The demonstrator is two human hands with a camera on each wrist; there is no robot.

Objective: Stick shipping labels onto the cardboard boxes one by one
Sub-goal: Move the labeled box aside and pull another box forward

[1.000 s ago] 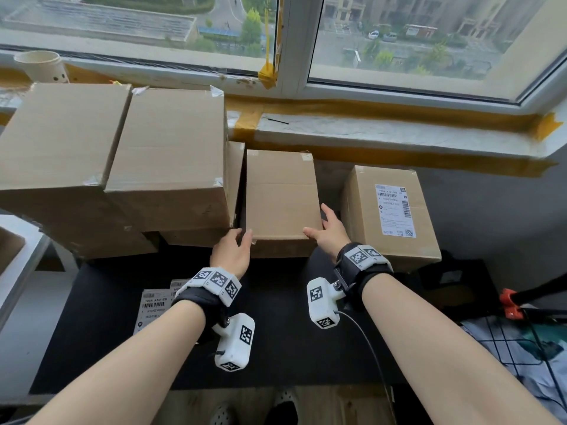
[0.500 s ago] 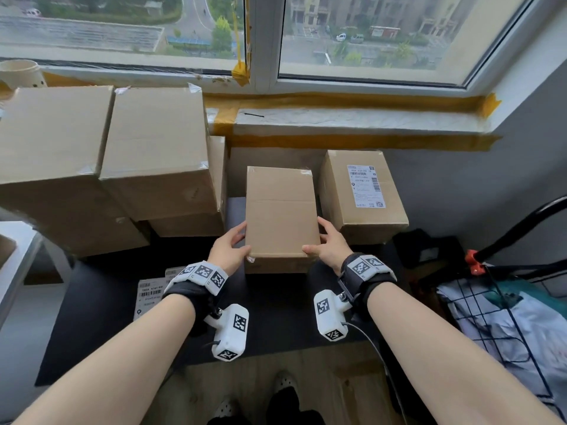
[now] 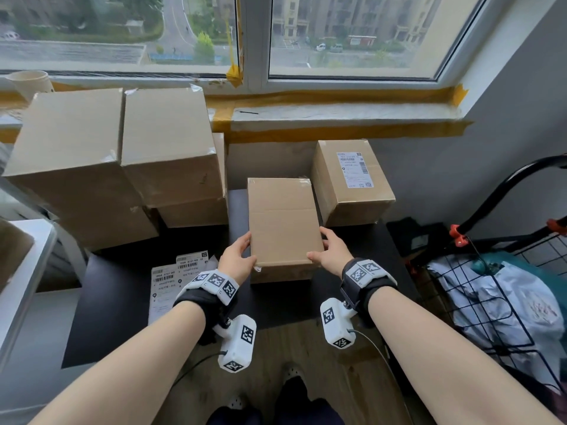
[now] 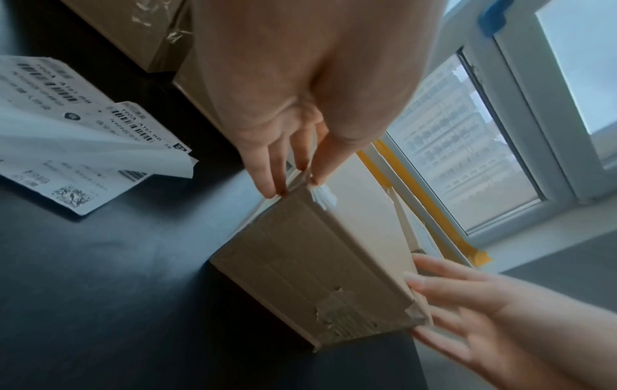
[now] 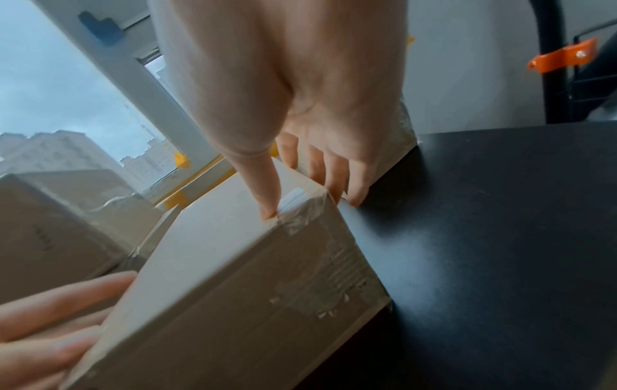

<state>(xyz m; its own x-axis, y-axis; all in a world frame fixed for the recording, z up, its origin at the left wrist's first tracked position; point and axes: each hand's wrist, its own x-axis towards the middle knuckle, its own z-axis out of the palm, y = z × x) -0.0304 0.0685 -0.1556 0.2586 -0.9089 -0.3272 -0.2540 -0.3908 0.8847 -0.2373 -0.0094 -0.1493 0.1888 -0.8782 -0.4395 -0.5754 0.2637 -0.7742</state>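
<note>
The right hand (image 5: pixel 300 110) holds the cardboard box (image 5: pixel 233 264) corner, thumb on top, fingers (image 5: pixel 337 174) down its side.

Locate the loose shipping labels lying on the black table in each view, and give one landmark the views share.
Head: the shipping labels lie lower left of centre, just left of the left hand.
Left wrist: upper left, spread on the black table, one corner curled up.
Right wrist: not in it.
Shared landmark: the plain cardboard box held between both hands; the right hand is at its right edge.
</note>
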